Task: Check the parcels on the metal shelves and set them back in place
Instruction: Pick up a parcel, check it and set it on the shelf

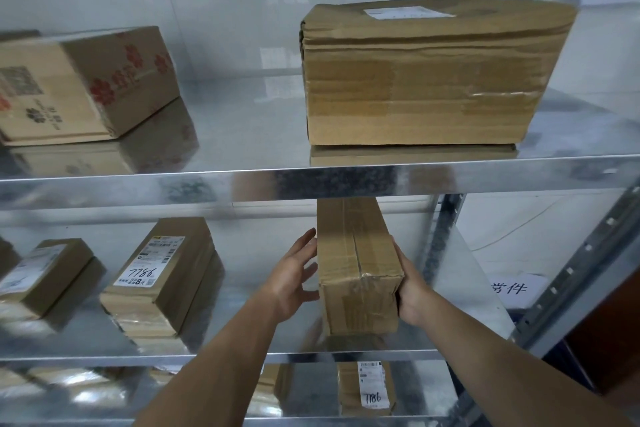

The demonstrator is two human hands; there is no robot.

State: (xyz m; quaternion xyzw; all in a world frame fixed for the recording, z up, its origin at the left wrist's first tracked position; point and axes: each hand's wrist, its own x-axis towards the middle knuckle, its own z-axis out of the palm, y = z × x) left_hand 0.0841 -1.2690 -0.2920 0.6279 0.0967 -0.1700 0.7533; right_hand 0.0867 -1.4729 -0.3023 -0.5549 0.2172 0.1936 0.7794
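Observation:
A long taped cardboard parcel [356,263] lies lengthwise on the middle metal shelf [294,357], its far end hidden under the shelf above. My right hand [410,291] grips its right side near the front corner. On the other side, my left hand [294,274] has its fingers spread and straight, fingertips touching the parcel's left face.
The upper shelf [242,180] carries a large brown parcel [426,76] and a printed box [83,83]. Left on the middle shelf lie a parcel marked 7786 [159,274] and a smaller one [41,277]. Another labelled parcel [367,388] sits below. A steel upright [581,270] stands right.

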